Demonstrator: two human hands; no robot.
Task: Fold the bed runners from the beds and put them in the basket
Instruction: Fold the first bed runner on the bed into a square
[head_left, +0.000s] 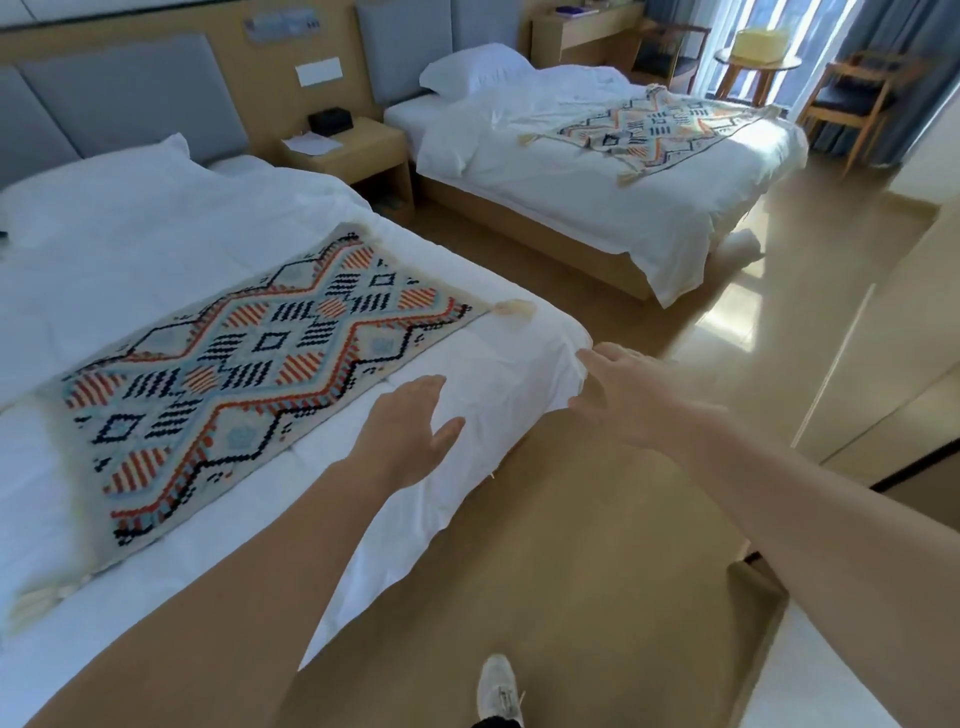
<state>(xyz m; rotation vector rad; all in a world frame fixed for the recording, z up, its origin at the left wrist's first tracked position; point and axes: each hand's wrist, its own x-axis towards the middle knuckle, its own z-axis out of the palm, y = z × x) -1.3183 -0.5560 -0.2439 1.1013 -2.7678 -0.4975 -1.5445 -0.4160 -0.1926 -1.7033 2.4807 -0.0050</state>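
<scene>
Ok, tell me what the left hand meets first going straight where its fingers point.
Probably the white duvet under the left hand; farther along lies the tassel on the runner. Its height above the duvet is unclear.

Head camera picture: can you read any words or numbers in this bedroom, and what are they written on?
No text can be read anywhere.
White plate on the wall: looks blank.
Grey switch panel: any markings are too blurred.
Paper on the nightstand: too small to tell if there is writing.
Near bed runner and far bed runner: only patterns, no letters.
</scene>
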